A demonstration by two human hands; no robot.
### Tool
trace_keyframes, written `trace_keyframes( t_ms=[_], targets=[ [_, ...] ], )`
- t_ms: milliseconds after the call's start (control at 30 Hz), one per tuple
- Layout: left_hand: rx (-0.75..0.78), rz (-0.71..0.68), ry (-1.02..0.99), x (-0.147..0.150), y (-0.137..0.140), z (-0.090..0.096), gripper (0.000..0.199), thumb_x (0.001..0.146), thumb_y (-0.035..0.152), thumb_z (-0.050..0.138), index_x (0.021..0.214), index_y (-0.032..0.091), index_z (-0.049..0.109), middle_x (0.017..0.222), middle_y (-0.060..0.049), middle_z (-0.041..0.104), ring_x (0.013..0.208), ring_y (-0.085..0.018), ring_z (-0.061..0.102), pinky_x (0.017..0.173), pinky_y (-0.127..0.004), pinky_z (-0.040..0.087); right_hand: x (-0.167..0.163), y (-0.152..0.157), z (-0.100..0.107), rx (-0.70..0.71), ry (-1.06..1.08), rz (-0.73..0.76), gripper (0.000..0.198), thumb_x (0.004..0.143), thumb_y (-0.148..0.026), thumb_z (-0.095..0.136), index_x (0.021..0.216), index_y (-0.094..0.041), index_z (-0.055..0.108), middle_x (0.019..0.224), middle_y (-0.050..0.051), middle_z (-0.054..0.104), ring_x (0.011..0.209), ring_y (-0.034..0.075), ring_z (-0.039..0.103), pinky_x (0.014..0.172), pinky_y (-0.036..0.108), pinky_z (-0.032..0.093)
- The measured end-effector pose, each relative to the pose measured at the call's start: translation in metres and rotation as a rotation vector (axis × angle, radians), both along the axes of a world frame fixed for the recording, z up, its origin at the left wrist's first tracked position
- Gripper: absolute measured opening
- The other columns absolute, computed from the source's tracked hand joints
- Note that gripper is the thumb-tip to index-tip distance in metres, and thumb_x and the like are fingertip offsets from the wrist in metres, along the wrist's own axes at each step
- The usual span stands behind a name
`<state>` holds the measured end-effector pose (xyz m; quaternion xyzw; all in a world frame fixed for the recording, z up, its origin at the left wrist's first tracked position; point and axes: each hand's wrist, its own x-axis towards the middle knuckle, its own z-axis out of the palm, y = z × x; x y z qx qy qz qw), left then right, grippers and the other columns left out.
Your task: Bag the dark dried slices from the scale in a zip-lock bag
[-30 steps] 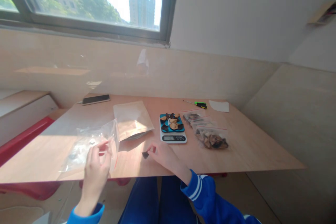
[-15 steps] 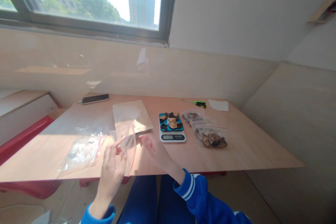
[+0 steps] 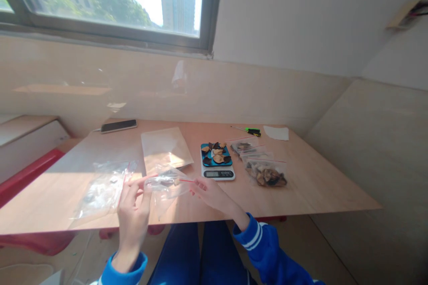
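A clear zip bag point(image 3: 169, 185) with a red seal line is stretched between my two hands over the near part of the table. My left hand point(image 3: 133, 202) pinches its left side, and my right hand point(image 3: 209, 193) grips the right end of the red strip. The bag's mouth looks spread apart, and I see nothing inside it. Just beyond my right hand stands a kitchen scale point(image 3: 219, 173), its blue top bearing several dried brown and black pieces point(image 3: 219, 158). More clear zip bags point(image 3: 100, 191) lie flat to the left of my left hand.
Behind the held bag lies a large tan paper envelope point(image 3: 165, 144). Filled zip bags point(image 3: 267, 173) of dried pieces sit right of the scale. Farther back are a phone point(image 3: 119, 126), a green-and-black screwdriver point(image 3: 253, 131) and white paper point(image 3: 276, 132). A window point(image 3: 117, 4) is above.
My hands have moved apart, the right one going rightward and now holding the bag's edge. The bag has gone from hanging narrow to pulled wide. The view has shifted slightly.
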<state>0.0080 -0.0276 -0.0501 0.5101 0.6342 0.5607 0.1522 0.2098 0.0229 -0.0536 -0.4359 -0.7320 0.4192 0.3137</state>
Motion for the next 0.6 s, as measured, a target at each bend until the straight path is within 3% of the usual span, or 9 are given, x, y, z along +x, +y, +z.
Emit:
trace_keyframes(
  t_ms=[67,133,200,267,433,600],
  targets=[
    [-0.001,-0.025,0.065,-0.001,0.001,0.002,0.031,0.087,0.043,0.05,0.099,0.021,0.068,0.099,-0.006,0.058,0.092,-0.023,0.057,0.086,-0.037,0.047,0.017,0.004,0.004,0.067,-0.001,0.037,0.035,0.095,-0.044,0.043,0.086,-0.019,0.065,0.087,0.003,0.066,0.08,0.015,0.06,0.069,0.025,0.047],
    [0.015,-0.041,0.145,0.0,0.002,0.004,0.029,0.086,0.041,0.05,0.099,0.021,0.068,0.096,-0.006,0.057,0.089,-0.022,0.057,0.086,-0.038,0.046,0.037,0.015,0.005,0.206,-0.05,-0.059,0.03,0.095,-0.042,0.044,0.098,-0.021,0.065,0.101,0.006,0.065,0.096,0.018,0.06,0.082,0.029,0.048],
    [0.064,-0.055,0.221,0.002,0.004,0.004,0.028,0.086,0.04,0.051,0.098,0.022,0.068,0.097,-0.006,0.056,0.094,-0.023,0.056,0.089,-0.039,0.046,0.061,0.032,0.002,0.378,-0.155,-0.176,0.024,0.091,-0.036,0.051,0.106,-0.023,0.064,0.113,0.008,0.062,0.112,0.021,0.055,0.098,0.036,0.043],
    [0.119,-0.088,0.29,0.005,0.007,0.005,0.026,0.086,0.039,0.05,0.095,0.022,0.067,0.103,-0.008,0.056,0.102,-0.025,0.055,0.093,-0.04,0.044,0.085,0.054,-0.005,0.459,-0.277,-0.24,0.027,0.087,-0.031,0.057,0.113,-0.024,0.063,0.124,0.01,0.058,0.121,0.023,0.05,0.106,0.042,0.036],
    [0.225,-0.228,0.415,0.02,0.021,0.003,0.018,0.091,0.033,0.046,0.092,0.02,0.059,0.12,-0.011,0.057,0.119,-0.026,0.05,0.102,-0.045,0.039,0.119,0.098,-0.027,0.401,-0.442,-0.199,0.043,0.083,-0.027,0.063,0.126,-0.023,0.057,0.141,0.013,0.049,0.134,0.026,0.041,0.111,0.047,0.031],
    [0.264,-0.239,0.459,0.04,0.035,-0.003,0.019,0.093,0.028,0.043,0.109,0.02,0.05,0.128,-0.013,0.05,0.135,-0.027,0.036,0.108,-0.05,0.034,0.121,0.11,-0.036,0.381,-0.417,-0.155,0.044,0.085,-0.027,0.062,0.129,-0.022,0.055,0.137,0.012,0.054,0.129,0.024,0.047,0.109,0.045,0.034]
  ],
)
